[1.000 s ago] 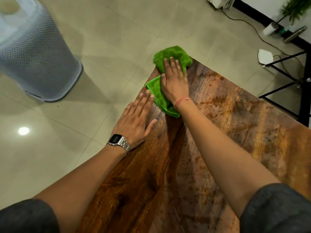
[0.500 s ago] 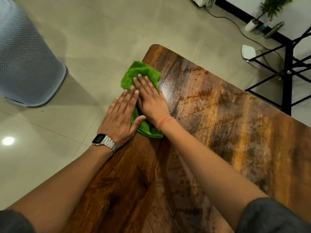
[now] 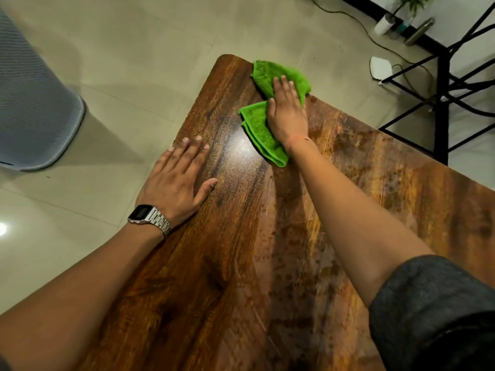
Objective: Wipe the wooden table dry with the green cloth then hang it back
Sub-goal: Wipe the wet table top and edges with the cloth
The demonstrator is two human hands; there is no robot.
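Note:
The wooden table (image 3: 267, 250) fills the lower right of the view, its rounded far corner at the top. A folded green cloth (image 3: 258, 121) lies near that far corner, partly over the far edge. My right hand (image 3: 288, 111) presses flat on the cloth, fingers together and pointing away from me. My left hand (image 3: 178, 178) rests flat on the table's left edge, fingers spread, holding nothing; a silver watch sits on that wrist. A faint wet sheen shows on the wood between the hands.
A grey mesh bin (image 3: 32, 108) stands on the tiled floor to the left. A black metal frame (image 3: 444, 97) stands beyond the table at the right, with a white device (image 3: 380, 68), a cable and a potted plant (image 3: 385, 22) near the wall.
My right hand has slid the cloth away from me and to the right, toward the far edge. My left hand has stayed flat on the left edge, and the two hands are now apart.

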